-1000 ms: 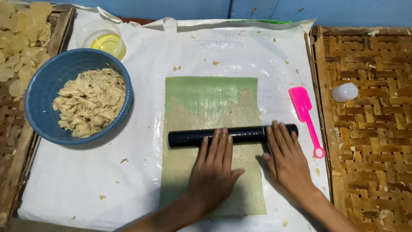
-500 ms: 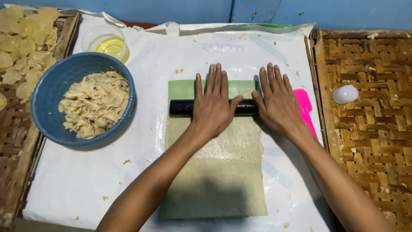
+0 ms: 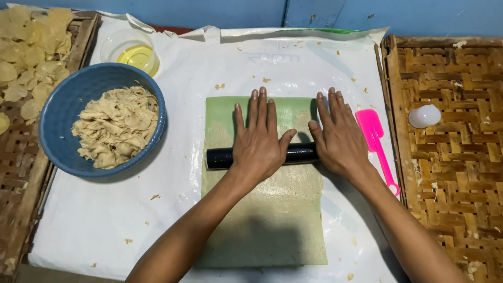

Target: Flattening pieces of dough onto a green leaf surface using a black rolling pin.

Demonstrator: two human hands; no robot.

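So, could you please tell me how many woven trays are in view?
2. One tray lies at the left edge, holding pale chips; the other tray lies at the right edge, with a small white dome on it. Both run past the frame.

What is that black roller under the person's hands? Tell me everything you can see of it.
The black roller is a smooth, glossy, straight cylinder, looking like plastic or wrapped in shiny film. It lies crosswise on the green sheet, near its upper half. The left hand presses flat on its middle and the right hand covers its right end, so only the left end and a short stretch between the hands show. Its left end reaches about the sheet's left edge.
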